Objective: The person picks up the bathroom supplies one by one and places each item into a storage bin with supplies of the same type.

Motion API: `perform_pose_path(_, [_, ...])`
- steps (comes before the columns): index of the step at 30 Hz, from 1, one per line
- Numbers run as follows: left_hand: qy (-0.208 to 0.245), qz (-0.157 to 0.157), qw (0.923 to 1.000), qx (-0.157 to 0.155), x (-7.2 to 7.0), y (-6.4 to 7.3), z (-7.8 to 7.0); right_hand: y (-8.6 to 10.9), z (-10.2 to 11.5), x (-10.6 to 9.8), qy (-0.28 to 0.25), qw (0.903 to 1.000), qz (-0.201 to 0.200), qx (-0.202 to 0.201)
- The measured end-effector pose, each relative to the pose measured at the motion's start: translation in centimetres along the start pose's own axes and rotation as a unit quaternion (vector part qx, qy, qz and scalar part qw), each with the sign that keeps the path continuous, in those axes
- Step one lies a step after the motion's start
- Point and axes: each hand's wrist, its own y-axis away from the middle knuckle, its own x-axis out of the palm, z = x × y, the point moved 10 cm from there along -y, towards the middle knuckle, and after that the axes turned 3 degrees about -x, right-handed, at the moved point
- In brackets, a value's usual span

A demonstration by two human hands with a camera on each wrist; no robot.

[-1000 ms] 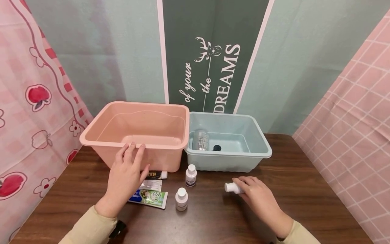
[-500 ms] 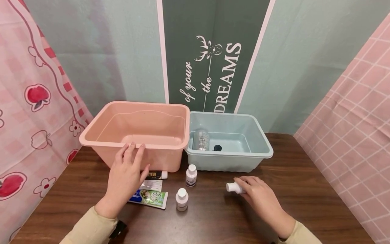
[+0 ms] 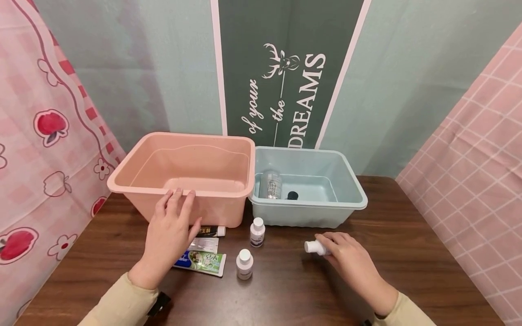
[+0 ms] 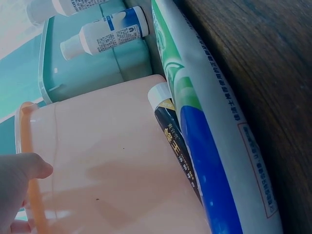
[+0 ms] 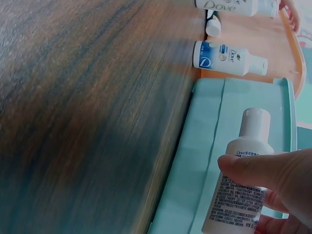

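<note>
While the right hand (image 3: 348, 260) grips: white Dove bottle (image 5: 238, 195), tipped over, white cap (image 5: 254, 126), dense black print (image 5: 236, 210).
Left hand (image 3: 169, 232): loosely spread, fingertips on the rim of the pink bin (image 3: 222, 195).

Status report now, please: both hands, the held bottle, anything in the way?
Left hand touching pink tub's rim. Right hand gripping white Dove bottle. Nothing seen between it and blue tub.

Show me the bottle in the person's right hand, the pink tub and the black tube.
White bottle (image 5: 236, 202), right wrist view: the printed label.
Pink tub (image 3: 219, 210), head view: the front wall.
Black tube (image 4: 174, 140), left wrist view: the gold-lettered side.
</note>
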Motion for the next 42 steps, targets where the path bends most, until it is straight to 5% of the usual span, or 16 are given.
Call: perform_pose_path(42, [-0.006, 0.009, 0.9999, -0.002, 0.1, -0.1, -0.1, 0.5, -0.4, -1.6, 0.004, 0.9996, -0.026, -0.006])
